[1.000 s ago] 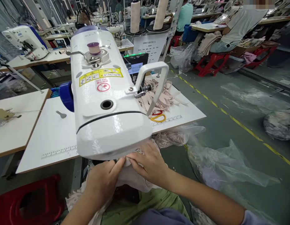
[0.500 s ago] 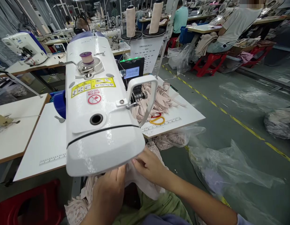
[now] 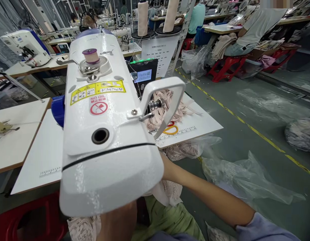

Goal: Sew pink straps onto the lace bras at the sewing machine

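A large white sewing machine head (image 3: 104, 117) fills the middle of the view and hides both my hands' fingers. Only the back of my left hand (image 3: 119, 221) shows below the machine's near end. My right forearm (image 3: 200, 190) reaches in from the lower right, and its hand is hidden under the machine. Pale lace fabric (image 3: 82, 229) hangs over my lap beneath the machine, and more of it shows beside my right forearm. I cannot see what either hand holds.
The white table (image 3: 41, 154) carries a pile of beige cut pieces (image 3: 167, 100), yellow and red scissors (image 3: 171, 129) and a lit control panel (image 3: 142, 75). Clear plastic bags (image 3: 240, 180) lie on the floor to the right. A red stool (image 3: 24, 221) stands at lower left. Other people sew at the back.
The view has dropped closer to the machine, which now covers both hands. Before, both hands pinched the pale fabric in plain sight at the machine's near end.
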`<state>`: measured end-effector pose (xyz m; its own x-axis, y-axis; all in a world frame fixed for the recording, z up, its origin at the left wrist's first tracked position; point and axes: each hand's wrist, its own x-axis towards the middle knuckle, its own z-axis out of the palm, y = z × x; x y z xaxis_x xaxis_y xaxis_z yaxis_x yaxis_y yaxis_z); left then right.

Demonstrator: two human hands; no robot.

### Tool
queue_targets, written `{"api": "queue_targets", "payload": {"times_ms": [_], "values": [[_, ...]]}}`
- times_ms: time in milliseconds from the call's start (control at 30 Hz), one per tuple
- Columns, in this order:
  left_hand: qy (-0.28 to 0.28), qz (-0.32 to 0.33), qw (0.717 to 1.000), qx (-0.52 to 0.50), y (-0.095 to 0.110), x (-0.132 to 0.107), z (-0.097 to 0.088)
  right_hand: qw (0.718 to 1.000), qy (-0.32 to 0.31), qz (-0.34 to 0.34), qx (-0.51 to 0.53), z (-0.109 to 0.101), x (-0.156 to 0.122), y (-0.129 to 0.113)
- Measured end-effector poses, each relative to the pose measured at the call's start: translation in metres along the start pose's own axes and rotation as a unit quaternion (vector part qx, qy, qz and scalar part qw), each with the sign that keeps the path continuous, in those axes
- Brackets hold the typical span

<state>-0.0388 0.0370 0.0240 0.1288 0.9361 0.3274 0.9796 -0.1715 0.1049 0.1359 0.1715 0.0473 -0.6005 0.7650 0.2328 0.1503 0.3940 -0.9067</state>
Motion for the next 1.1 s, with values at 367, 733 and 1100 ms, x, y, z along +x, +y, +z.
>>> {"api": "queue_targets", "payload": {"times_ms": [367,733,1100], "values": [[-0.009,-0.006,0.995,-0.101,0.013,0.005,-0.010,0.998,-0.010,-0.040,-0.042,0.001,0.002,0.013],[-0.009,0.021,0.995,-0.097,0.017,0.005,-0.010,1.000,-0.005,-0.009,-0.024,-0.004,-0.005,0.009],[0.011,0.070,0.996,0.059,0.011,0.012,-0.008,0.998,0.045,-0.030,0.024,0.003,-0.016,0.016]]}}
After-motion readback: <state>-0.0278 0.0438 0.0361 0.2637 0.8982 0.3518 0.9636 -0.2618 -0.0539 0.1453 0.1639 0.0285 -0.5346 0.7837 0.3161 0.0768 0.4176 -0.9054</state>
